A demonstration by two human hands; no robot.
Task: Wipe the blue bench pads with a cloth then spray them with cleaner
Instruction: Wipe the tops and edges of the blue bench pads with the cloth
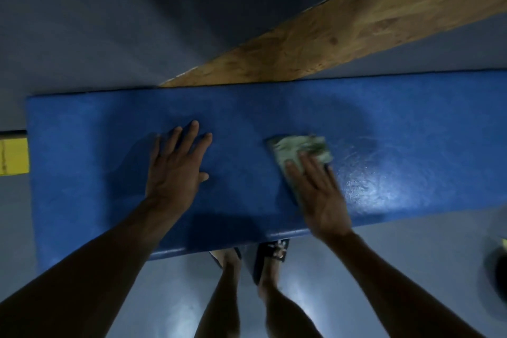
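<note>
A long blue bench pad (397,118) runs across the middle of the view. My left hand (175,167) rests flat on its left half with the fingers spread. A folded green cloth (299,152) lies on the pad right of centre, and my right hand (318,195) presses down on it with straight fingers. The pad to the right of the cloth shines as if wet. No spray bottle is in view.
A wooden board (343,30) runs diagonally behind the pad toward the upper right. A yellow block (13,155) sits at the left edge. Grey floor lies all around, with my legs and sandalled feet (271,255) below the pad's near edge. A dark round object (498,274) is at the right edge.
</note>
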